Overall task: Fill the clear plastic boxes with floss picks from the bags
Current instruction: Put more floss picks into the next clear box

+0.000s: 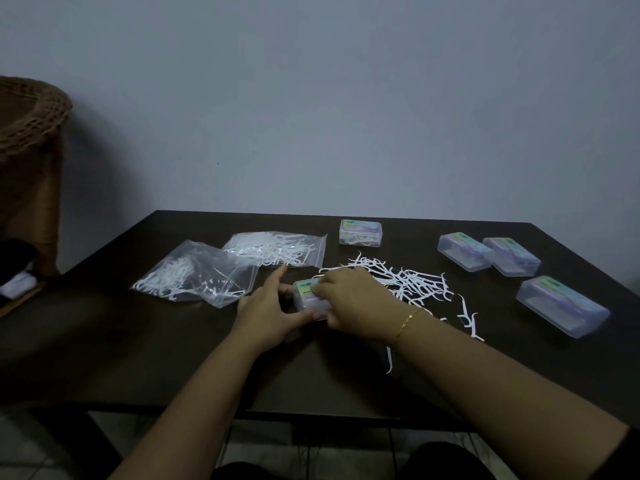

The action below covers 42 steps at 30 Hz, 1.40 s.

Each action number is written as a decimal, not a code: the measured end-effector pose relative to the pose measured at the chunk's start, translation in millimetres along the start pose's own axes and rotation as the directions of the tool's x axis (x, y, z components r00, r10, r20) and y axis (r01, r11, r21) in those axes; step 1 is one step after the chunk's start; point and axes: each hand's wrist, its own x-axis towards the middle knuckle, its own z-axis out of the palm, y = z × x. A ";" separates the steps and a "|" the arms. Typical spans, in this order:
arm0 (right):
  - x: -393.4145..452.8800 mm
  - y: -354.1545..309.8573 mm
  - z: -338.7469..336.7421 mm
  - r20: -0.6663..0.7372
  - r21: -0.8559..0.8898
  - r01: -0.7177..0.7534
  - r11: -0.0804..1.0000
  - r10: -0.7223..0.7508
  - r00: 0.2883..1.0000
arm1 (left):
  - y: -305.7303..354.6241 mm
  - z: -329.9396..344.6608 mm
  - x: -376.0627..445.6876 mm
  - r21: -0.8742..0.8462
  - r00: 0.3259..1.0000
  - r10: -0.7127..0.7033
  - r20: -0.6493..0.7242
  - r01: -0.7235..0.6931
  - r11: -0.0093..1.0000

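A small clear plastic box [306, 295] with a coloured label sits at the middle of the dark table [138, 341]. My left hand [268, 313] holds its left side, thumb at the near edge, forefinger stretched out. My right hand [349, 299] lies over its top and right side, fingers curled on the lid. Just right of the hands is a loose pile of white floss picks [415, 282]. Two clear zip bags with floss picks lie to the left, one nearer [197, 275] and one farther [277, 249].
A box holding picks [361, 232] stands at the back centre. Three more clear boxes stand at the right: two at the back [462, 251], [510, 256] and a nearer one [561, 304]. A wicker chair [31, 133] stands left of the table. A grey wall rises behind.
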 end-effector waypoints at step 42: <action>-95.5 43.5 10.9 0.044 0.548 -0.480 0.685 0.549 0.835 | 19.9 -5.8 -15.4 -0.010 0.985 -0.058 -0.165 0.057 0.998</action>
